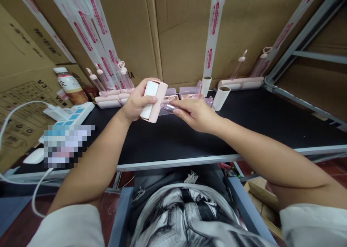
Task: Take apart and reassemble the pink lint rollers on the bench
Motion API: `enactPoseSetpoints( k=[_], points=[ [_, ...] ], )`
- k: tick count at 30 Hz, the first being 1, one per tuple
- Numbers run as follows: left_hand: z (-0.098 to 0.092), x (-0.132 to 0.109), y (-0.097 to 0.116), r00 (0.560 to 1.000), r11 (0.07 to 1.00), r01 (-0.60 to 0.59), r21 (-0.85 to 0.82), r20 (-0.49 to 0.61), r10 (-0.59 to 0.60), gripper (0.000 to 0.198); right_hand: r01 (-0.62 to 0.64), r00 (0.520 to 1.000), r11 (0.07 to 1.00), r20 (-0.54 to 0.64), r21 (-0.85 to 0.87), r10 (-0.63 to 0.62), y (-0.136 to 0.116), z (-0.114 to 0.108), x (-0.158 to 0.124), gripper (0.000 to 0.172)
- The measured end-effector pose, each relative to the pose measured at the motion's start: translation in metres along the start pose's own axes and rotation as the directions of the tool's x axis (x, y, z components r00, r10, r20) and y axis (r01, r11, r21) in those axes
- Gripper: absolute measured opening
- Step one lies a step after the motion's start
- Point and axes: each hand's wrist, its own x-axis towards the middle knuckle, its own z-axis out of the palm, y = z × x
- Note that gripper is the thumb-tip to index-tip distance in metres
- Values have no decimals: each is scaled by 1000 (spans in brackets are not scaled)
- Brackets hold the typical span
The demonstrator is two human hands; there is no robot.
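Observation:
My left hand [135, 103] is closed around a pink-and-white oblong case [160, 102], held tilted above the black tabletop. Close to the case's right side, my right hand [199, 114] pinches a clear purplish tube [168, 107] between thumb and fingers. The tube's left end is near the case; whether they touch I cannot tell. Behind my right hand lie an opened pink case [192, 96] and a lilac case [187, 91], partly covered by the hand. A small translucent purple piece [199, 86] stands beside them.
Two cardboard tubes [221, 98] stand right of my hand. Pink-and-white cases with clear tubes line the back right [241, 83] and back left [108, 100]. At left are a drink bottle [71, 86], power strip [81, 113], white cables and a mouse [34, 156]. Cardboard [181, 34] walls the back.

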Motion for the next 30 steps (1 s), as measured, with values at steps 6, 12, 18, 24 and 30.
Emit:
enactPoseSetpoints(
  k=[6,12,18,24,30],
  points=[
    [-1,1,-3,1000,992,12,127,-7,-12,77,-58,995,996,74,-63,63,1,6,-2,42],
    [1,0,-1,1000,987,-16,158,-18,19,75,-92,990,992,100,-91,101,-5,3,-1,44],
    [6,-2,-1,1000,959,-21,284,0,21,76,-97,985,981,123,-170,118,-6,3,-3,44],
    [16,-3,-1,1000,967,10,254,11,-13,82,-124,980,985,143,-124,141,-9,3,-1,38],
    [0,10,-27,991,997,-45,67,-126,53,78,-150,989,988,-21,-40,149,-6,-19,7,40]
  ],
)
